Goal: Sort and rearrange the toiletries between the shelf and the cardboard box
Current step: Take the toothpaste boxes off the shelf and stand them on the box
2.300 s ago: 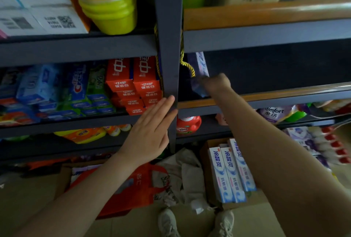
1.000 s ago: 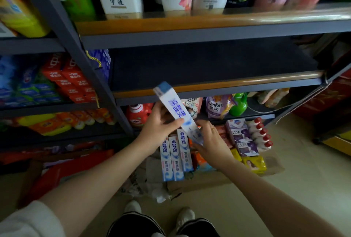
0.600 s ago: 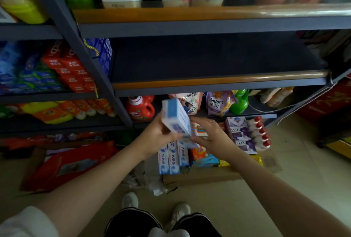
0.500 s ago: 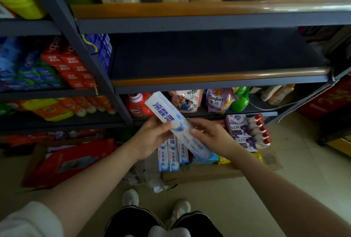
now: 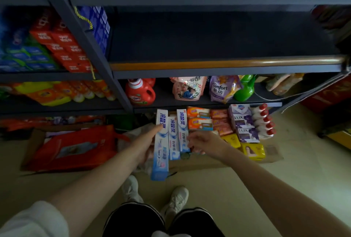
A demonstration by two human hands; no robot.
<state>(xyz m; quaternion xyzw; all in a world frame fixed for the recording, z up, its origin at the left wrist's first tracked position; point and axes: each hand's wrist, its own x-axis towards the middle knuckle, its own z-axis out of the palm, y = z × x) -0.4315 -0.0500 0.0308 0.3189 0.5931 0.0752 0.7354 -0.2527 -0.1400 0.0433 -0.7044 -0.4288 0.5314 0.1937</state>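
My left hand (image 5: 145,142) grips a long white-and-blue toothpaste box (image 5: 161,153), index finger stretched along its front. The box lies lengthwise at the left side of the cardboard box (image 5: 209,163) on the floor, its near end sticking out over the carton's front wall. Two matching toothpaste boxes (image 5: 177,134) stand right beside it inside the carton. My right hand (image 5: 204,142) hovers with loosely curled fingers at the right one's edge and holds nothing. The dark middle shelf (image 5: 209,64) above is bare except for blue boxes (image 5: 99,26) at its left end.
The carton also holds orange soap packs (image 5: 199,121), purple LUX boxes (image 5: 245,124), red-capped white bottles (image 5: 263,121) and yellow packs (image 5: 252,150). A red bag (image 5: 76,146) lies on the floor at left. Detergent bottle (image 5: 139,92) and refill pouches (image 5: 222,88) fill the lower shelf.
The toothpaste box went down from mid-air in both hands to the left side of the carton. My right hand let go of it; my left hand still holds it.
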